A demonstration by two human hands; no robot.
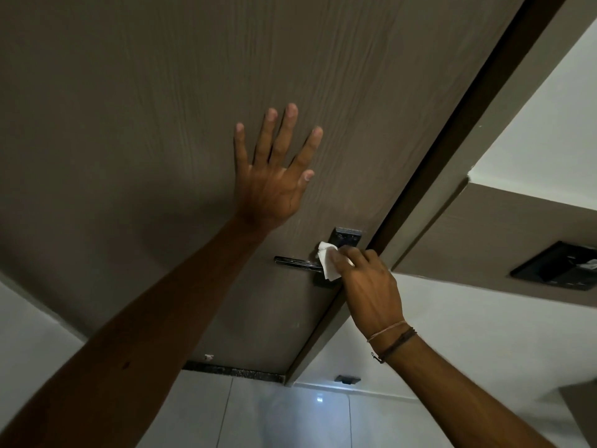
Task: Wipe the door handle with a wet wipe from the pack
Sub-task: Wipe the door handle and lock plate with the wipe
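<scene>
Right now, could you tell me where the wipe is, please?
In the head view the wipe is right of centre, pressed by the right hand onto the handle, near the door edge.

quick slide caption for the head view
Right hand presses a wipe on the door handle; left hand braces the door.

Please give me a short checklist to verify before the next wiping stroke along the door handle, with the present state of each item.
1. Wet wipe is held in the right hand: ok.
2. Wipe touches the door handle at the end near its back plate: ok.
3. Left hand is spread flat on the door to steady it: ok.
4. The lever toward its free end is bare and unobstructed for the stroke: ok.
5. Wipe is still moist enough: cannot tell.
6. Underside of the lever is clean: cannot tell, hidden.
</scene>
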